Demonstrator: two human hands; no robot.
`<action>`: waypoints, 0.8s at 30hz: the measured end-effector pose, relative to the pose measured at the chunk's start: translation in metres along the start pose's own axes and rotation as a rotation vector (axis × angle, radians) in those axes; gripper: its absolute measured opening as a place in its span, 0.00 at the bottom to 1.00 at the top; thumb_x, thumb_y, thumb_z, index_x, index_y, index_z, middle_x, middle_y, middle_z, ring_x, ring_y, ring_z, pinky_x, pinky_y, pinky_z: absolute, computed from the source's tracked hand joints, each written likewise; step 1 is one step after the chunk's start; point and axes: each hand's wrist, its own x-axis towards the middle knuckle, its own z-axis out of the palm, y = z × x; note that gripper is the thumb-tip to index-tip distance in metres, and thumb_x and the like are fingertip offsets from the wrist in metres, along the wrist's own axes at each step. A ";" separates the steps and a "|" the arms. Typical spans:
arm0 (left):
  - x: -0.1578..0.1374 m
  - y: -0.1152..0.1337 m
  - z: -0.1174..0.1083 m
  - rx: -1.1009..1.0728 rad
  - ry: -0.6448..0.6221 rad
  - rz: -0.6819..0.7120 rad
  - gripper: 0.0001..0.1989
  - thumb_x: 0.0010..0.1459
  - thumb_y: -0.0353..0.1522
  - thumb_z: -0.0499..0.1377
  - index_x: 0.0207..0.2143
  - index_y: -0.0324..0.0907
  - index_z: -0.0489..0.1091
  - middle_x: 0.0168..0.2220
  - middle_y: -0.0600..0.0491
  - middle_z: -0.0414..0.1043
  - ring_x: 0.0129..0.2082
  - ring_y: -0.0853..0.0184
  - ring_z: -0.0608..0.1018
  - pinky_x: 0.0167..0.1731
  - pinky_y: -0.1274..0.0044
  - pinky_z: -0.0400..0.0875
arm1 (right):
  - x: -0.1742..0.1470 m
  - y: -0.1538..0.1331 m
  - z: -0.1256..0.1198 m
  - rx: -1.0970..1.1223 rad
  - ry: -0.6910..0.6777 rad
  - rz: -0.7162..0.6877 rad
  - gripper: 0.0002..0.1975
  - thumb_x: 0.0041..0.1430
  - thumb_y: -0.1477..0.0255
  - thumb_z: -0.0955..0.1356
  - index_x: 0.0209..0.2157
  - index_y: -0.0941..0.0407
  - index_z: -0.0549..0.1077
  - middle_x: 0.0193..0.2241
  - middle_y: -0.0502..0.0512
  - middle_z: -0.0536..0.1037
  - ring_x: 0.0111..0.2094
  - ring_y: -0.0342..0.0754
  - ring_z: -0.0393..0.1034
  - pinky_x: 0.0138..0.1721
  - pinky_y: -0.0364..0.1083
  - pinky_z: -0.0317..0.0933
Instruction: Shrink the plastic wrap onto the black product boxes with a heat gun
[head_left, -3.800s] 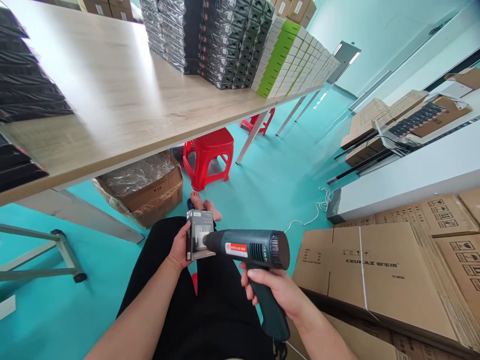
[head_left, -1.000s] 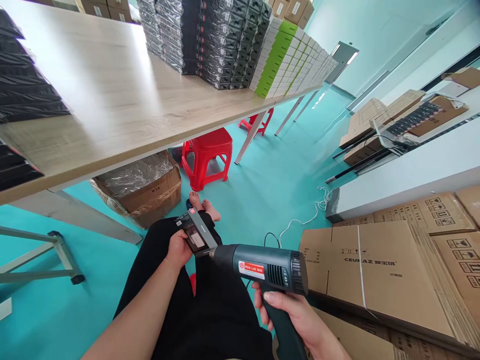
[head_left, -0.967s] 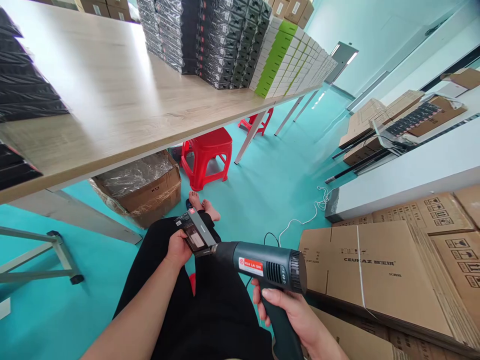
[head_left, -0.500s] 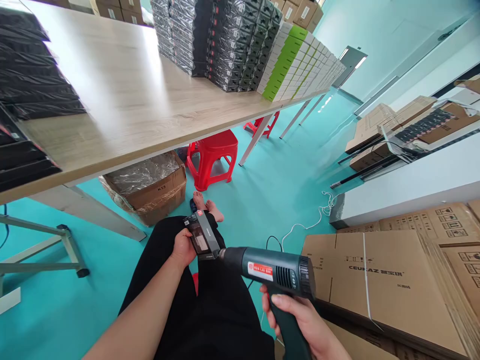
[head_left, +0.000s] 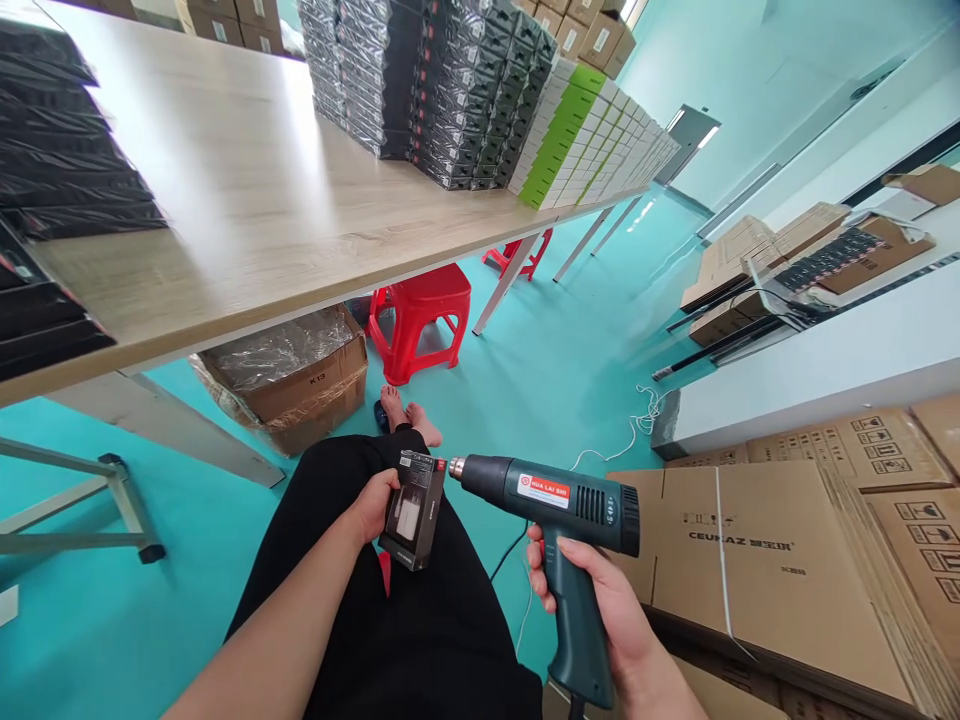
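In my right hand point(head_left: 592, 590) is a dark green heat gun point(head_left: 555, 500), its grip wrapped by my fingers and its metal nozzle pointing left. My left hand point(head_left: 377, 503) grips a small black retail box point(head_left: 415, 512) by its left side, above my lap. A picture of a white device shows on the box's front. The nozzle tip is close to the box's upper right corner, with a small gap between them. Whether film covers the box I cannot tell.
A wooden table point(head_left: 247, 220) bears stacks of film-wrapped black boxes point(head_left: 472, 90) and white-and-green boxes point(head_left: 570, 130). Beneath are a carton point(head_left: 315, 390) and a red stool point(head_left: 424, 310). Flat cartons point(head_left: 780, 560) lie right. A white cable point(head_left: 637, 425) trails over the floor.
The black box has turned more upright and moved slightly down and right. The heat gun has risen a little, its nozzle shifting from the box's lower right side to its upper right corner.
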 end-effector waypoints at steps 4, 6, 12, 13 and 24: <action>-0.001 0.001 0.000 0.105 -0.028 -0.032 0.05 0.38 0.27 0.54 0.23 0.39 0.66 0.18 0.48 0.70 0.16 0.59 0.73 0.17 0.69 0.69 | 0.002 -0.001 0.002 -0.032 -0.011 -0.005 0.15 0.57 0.65 0.66 0.41 0.60 0.75 0.32 0.58 0.76 0.28 0.46 0.69 0.26 0.43 0.63; -0.001 0.000 0.000 0.134 -0.021 -0.035 0.04 0.38 0.28 0.54 0.23 0.40 0.65 0.18 0.49 0.69 0.15 0.59 0.72 0.17 0.69 0.69 | 0.005 -0.001 0.003 -0.046 -0.022 -0.007 0.15 0.58 0.65 0.66 0.42 0.60 0.75 0.32 0.58 0.76 0.28 0.46 0.69 0.26 0.43 0.63; -0.002 0.000 0.001 0.185 -0.018 -0.027 0.05 0.38 0.28 0.54 0.22 0.39 0.66 0.19 0.47 0.70 0.17 0.59 0.73 0.18 0.68 0.70 | 0.009 -0.003 0.009 -0.130 -0.039 -0.029 0.15 0.58 0.66 0.66 0.42 0.60 0.75 0.32 0.57 0.76 0.27 0.45 0.69 0.26 0.43 0.64; -0.002 0.002 0.001 0.178 -0.020 -0.007 0.05 0.38 0.28 0.53 0.23 0.39 0.66 0.19 0.47 0.70 0.17 0.59 0.73 0.19 0.68 0.71 | 0.008 -0.003 0.010 -0.170 -0.045 -0.026 0.15 0.58 0.66 0.66 0.42 0.60 0.74 0.32 0.57 0.76 0.26 0.45 0.69 0.26 0.43 0.64; -0.001 0.020 -0.001 -0.044 0.007 0.193 0.10 0.34 0.28 0.52 0.25 0.38 0.66 0.21 0.49 0.71 0.20 0.60 0.75 0.21 0.68 0.73 | -0.025 0.018 -0.013 -0.403 -0.061 0.135 0.15 0.54 0.65 0.70 0.40 0.58 0.76 0.32 0.56 0.77 0.27 0.45 0.70 0.28 0.44 0.64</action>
